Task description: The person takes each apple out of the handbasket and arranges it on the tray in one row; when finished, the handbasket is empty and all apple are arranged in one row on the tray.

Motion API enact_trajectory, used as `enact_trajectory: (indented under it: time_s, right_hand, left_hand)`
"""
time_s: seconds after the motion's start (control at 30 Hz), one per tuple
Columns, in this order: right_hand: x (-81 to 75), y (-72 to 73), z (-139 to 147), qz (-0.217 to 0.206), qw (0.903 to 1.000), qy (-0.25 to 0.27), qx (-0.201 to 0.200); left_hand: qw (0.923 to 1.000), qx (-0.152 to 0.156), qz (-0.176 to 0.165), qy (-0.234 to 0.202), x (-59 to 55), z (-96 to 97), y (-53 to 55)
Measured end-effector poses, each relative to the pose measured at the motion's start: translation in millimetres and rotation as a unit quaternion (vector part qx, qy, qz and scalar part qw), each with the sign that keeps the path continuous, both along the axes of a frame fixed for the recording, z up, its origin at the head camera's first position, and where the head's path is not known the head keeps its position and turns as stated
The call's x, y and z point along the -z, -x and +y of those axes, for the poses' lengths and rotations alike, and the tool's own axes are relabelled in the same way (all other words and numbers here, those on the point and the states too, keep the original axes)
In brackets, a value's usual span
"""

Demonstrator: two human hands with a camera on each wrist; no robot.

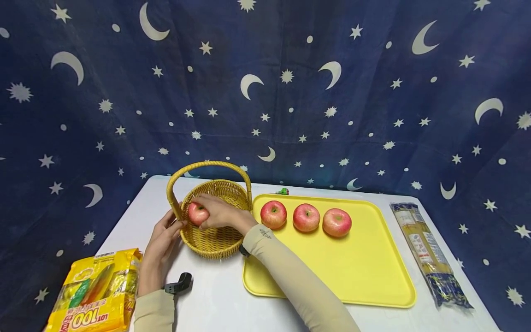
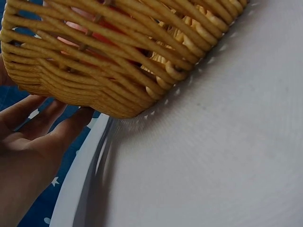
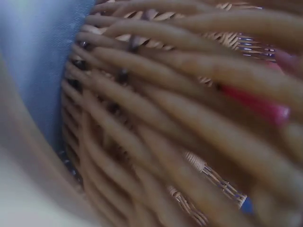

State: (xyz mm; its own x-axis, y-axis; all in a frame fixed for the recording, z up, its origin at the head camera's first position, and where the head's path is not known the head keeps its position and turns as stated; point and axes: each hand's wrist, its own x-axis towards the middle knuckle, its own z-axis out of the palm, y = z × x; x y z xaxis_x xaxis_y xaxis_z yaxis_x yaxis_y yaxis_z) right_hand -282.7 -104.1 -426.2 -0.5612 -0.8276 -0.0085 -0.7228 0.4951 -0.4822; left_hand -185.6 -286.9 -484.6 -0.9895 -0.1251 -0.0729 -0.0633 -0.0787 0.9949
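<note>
A wicker basket point(image 1: 212, 249) with an arched handle stands on the white table, left of a yellow tray point(image 1: 332, 276). Reaching inside it, my right hand point(image 1: 220, 213) grips a red apple point(image 1: 197, 214) near the basket's left wall. My left hand point(image 1: 159, 242) holds the basket's left rim, close to the foot of the handle. In the left wrist view, the fingertips of the left hand point(image 2: 35, 137) meet the braided rim, and red shows through the weave. The right wrist view is filled by the basket's wall point(image 3: 156, 109); the hand is hidden there.
Three more apples point(image 1: 306, 217) sit in a row along the tray's far side. A yellow snack bag point(image 1: 95, 295) lies at the front left, and a long plastic packet point(image 1: 427, 249) at the right. Behind the tray is a small green item point(image 1: 284, 191). A starry blue cloth point(image 1: 290, 101) hangs behind.
</note>
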Motion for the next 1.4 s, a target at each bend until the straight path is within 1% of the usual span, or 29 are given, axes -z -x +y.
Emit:
enact_trajectory:
  time_s: [0.2, 0.43, 0.57, 0.77, 0.97, 1.17, 1.4]
  right_hand:
    - [5.7, -1.0, 4.7, -0.020, 0.9994, 0.017, 0.021]
    - [11.8, 0.4, 16.4, -0.042, 0.9987, 0.024, 0.016]
    - [12.1, -2.5, 21.6, -0.036, 0.9989, 0.026, 0.016]
    - [9.8, -13.2, 28.5, -0.018, 0.9982, 0.034, 0.045]
    - [3.2, -24.6, 42.6, -0.031, 0.9929, 0.097, 0.062]
    - [-1.8, -36.5, 58.2, -0.035, 0.9826, 0.164, 0.079]
    - [-6.5, -52.4, 75.7, -0.040, 0.9696, 0.212, 0.114]
  left_hand:
    - [0.9999, -0.005, -0.011, 0.002, 0.7, 0.3, 0.4]
    - [0.9996, -0.010, -0.027, 0.003, -3.6, -1.0, 1.3]
    - [0.9995, -0.009, -0.030, 0.005, -4.0, -1.8, 2.1]
    - [0.9996, 0.001, -0.024, 0.014, -2.0, -2.6, 0.8]
    - [0.9998, 0.002, -0.016, 0.013, -2.6, -1.5, 1.3]
    - [0.9995, 0.000, -0.023, 0.021, -2.9, -1.4, 0.8]
    - [0.9992, -0.003, -0.032, 0.024, -3.4, -0.8, 0.9]
